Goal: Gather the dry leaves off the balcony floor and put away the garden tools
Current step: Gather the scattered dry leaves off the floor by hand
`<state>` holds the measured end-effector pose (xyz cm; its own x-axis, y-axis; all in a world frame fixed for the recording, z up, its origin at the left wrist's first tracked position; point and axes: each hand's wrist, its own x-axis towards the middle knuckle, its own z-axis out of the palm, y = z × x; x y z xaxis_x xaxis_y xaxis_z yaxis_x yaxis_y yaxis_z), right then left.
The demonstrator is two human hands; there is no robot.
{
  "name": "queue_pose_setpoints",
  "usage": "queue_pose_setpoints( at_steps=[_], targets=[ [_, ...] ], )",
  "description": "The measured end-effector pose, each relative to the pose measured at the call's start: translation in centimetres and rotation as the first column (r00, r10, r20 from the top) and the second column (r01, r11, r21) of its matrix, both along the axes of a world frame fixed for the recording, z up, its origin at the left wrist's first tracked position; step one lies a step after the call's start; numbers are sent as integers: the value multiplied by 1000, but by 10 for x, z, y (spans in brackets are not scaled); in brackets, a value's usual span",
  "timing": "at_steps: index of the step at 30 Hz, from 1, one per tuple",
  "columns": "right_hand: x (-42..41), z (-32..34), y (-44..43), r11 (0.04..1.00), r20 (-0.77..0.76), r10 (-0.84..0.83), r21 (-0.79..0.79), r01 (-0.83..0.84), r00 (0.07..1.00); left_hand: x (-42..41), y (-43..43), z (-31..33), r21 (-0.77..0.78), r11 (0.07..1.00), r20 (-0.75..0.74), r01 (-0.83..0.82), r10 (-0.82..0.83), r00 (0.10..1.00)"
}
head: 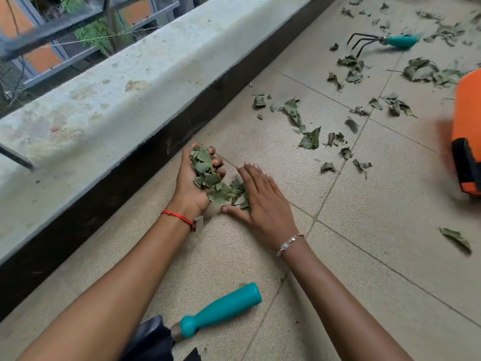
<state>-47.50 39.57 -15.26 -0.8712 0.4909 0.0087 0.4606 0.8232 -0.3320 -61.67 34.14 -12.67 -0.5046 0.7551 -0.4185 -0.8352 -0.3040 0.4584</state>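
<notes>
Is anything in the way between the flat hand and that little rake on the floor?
Nothing solid that shows. Between the right hand and the hand rake there is only tiled floor with scattered dry leaves. The orange object sits off to the right of that path.

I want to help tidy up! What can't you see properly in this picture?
All in the head view:
- Orange thing: cut off by the right edge and blurred, so unidentifiable.
- Teal-handled tool: its working end meets a dark shape at the bottom edge; kind unclear.
- Leaves under the flat right hand: the palm hides how many.
- Left hand: the leaves it holds cover its palm.
- Hand rake: handle end blurred.
</notes>
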Motion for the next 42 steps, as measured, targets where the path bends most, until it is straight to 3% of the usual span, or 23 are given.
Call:
queue_pose_setpoints(
  at_steps=[3,8,11,14,15,16,17,19,20,21,22,25,27,32,35,39,42],
  targets=[
    [-11,3,-4,998,-37,56,-40,-57,998,-5,-2,-2,9,1000,39,-19,18,999],
    [-14,5,-11,972,-278,162,-123,-202,947,-7,-4,-5,20,999,62,-44,43,997],
    [-5,0,-12,981,-388,46,-157,-115,920,-2,-6,-3,32,997,111,-67,63,992],
    [0,2,-11,953,-463,-201,-298,62,863,2,-7,1,32,995,183,-93,86,979],
    [-1,5,-10,904,-467,-345,-400,153,814,4,-7,2,37,995,209,-96,87,974],
    [-2,11,-8,796,-441,-523,-560,232,730,6,-7,3,42,995,229,-95,83,970],
    [-4,18,-5,617,-379,-695,-751,236,611,8,-7,3,43,995,235,-90,77,969],
    [-9,33,-3,201,-182,-877,-979,-4,444,13,-5,3,20,998,217,-59,53,975],
    [-12,39,-5,103,-138,-896,-989,-104,423,16,-3,4,-3,999,201,-41,40,979],
    [-16,46,-10,101,-153,-885,-985,-139,439,20,-1,4,-28,999,187,-28,33,982],
    [-21,53,-17,171,-207,-859,-978,-119,468,26,2,6,-70,997,179,-16,28,983],
    [-32,56,-38,513,-414,-741,-857,47,529,44,6,10,-125,990,203,-65,89,975],
    [-36,50,-43,630,-489,-685,-770,101,540,50,6,9,-89,991,189,-97,112,975],
    [-37,42,-49,710,-576,-613,-702,56,541,59,-2,7,-110,992,53,-68,74,996],
    [-39,37,-43,753,-582,-562,-654,72,588,64,-6,4,-152,988,-10,-1,0,1000],
    [-38,27,-25,797,-562,-521,-590,131,643,55,6,5,-85,996,89,-15,23,996],
    [-38,22,-15,783,-533,-534,-604,147,656,55,12,7,-96,995,43,0,4,999]
  ],
)
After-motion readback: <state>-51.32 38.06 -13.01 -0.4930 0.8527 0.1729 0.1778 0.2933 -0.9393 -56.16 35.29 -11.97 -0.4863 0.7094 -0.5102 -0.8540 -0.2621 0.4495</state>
